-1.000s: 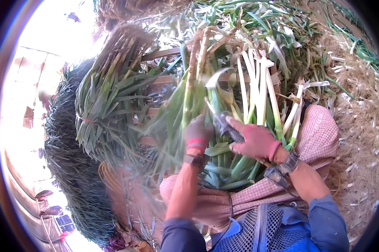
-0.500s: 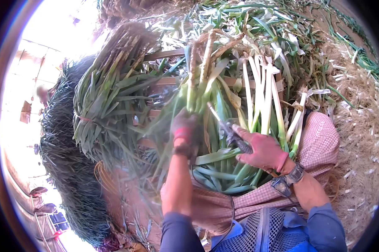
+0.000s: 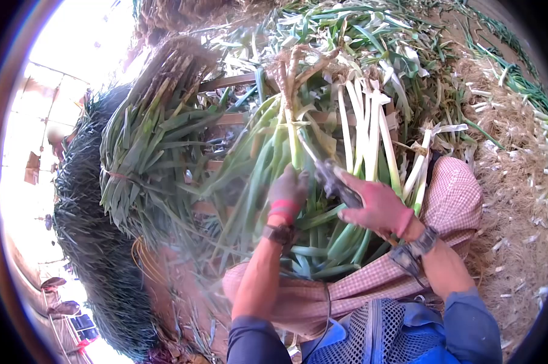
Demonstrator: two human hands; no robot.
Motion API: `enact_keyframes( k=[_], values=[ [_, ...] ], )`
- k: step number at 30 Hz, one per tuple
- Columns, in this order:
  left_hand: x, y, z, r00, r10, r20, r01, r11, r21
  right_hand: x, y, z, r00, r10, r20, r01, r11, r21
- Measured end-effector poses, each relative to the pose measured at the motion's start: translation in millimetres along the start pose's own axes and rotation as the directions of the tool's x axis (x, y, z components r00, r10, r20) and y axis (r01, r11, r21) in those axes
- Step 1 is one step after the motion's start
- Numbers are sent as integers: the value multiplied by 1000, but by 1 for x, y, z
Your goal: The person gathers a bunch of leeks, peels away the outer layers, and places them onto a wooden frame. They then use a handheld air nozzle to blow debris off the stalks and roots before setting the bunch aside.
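My left hand (image 3: 288,193), in a reddish-grey work glove, is closed around a long green onion (image 3: 293,142). Its brown, soil-covered roots point away from me, and loose outer leaves hang to the left. In my gloved right hand (image 3: 378,205) is a dark-handled air blow gun (image 3: 334,180). The gun's thin nozzle points at the onion's pale stalk, close beside it. White-stemmed, stripped green onions (image 3: 364,130) lean on a wooden frame to the right of the nozzle. Long green leaves (image 3: 328,242) lie across my lap under both hands.
A tied bundle of unpeeled green onions (image 3: 155,139) rests at the left. Beyond it stands a tall stack of green leaves (image 3: 101,236). Stripped leaf waste (image 3: 341,30) is heaped ahead. Cut roots and scraps (image 3: 510,200) cover the ground at right.
My left hand has shifted right, nearer the blow gun. Leaves that were blurred around that hand have swung aside, and the onion's pale stalk shows more clearly.
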State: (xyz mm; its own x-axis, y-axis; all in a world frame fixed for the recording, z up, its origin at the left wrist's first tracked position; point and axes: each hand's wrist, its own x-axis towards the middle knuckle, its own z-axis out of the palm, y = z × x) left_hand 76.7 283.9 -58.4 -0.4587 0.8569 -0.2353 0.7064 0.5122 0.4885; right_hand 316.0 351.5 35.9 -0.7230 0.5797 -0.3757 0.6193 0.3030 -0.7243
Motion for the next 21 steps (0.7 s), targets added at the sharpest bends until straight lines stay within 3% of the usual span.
enact_keyframes(
  k=[5, 7, 13, 14, 21],
  values=[
    [1, -6, -3, 999, -20, -29, 18, 997, -81, 60, -8, -15, 996, -35, -81, 27, 994, -103],
    [-1, -5, -6, 999, -35, -15, 34, 997, -63, 78, -19, -29, 999, 27, -27, -30, 989, -148],
    [-4, -9, -6, 999, -34, -10, 32, 992, -118, 143, -13, -35, 975, -77, -207, 36, 980, -194],
    [-6, -7, -8, 999, -50, 15, 51, 991, -120, 145, -28, -45, 986, -18, -168, -20, 975, -221],
    [-8, -18, -5, 999, -37, -4, 36, 988, -148, 174, -23, -43, 989, -48, -142, 24, 986, -163]
  ],
)
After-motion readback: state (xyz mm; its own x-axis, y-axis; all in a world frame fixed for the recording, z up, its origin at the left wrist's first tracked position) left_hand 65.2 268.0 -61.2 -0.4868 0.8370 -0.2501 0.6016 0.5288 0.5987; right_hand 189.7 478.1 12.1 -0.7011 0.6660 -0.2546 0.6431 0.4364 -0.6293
